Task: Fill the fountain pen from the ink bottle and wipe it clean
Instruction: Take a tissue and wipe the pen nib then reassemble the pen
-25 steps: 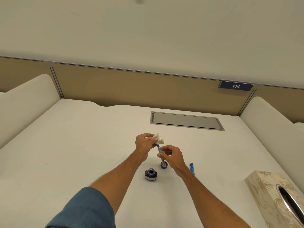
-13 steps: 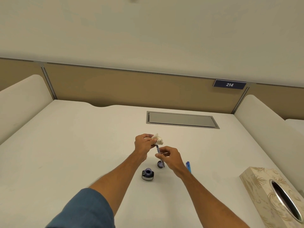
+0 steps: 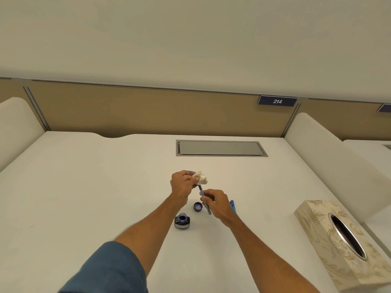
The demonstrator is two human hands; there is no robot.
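Note:
My left hand point(image 3: 181, 185) pinches a crumpled white tissue point(image 3: 201, 178) around the front tip of the fountain pen point(image 3: 203, 196). My right hand point(image 3: 216, 204) grips the pen's blue translucent barrel, which slants down toward me. The nib is hidden inside the tissue. The open ink bottle point(image 3: 182, 221) stands on the white desk point(image 3: 84, 187) just below my hands. Its dark round cap point(image 3: 197, 206) lies upturned beside it, under the pen. A blue pen part point(image 3: 232, 205) lies on the desk behind my right wrist.
A patterned tissue box point(image 3: 338, 246) sits at the near right. A grey cable hatch point(image 3: 221, 148) is set into the desk farther back. Padded side dividers flank the desk, and a brown partition with a "214" plate point(image 3: 277, 101) closes the back.
Both hands keep the same hold on the tissue and the pen, shifting only slightly. The view has panned a little to the right.

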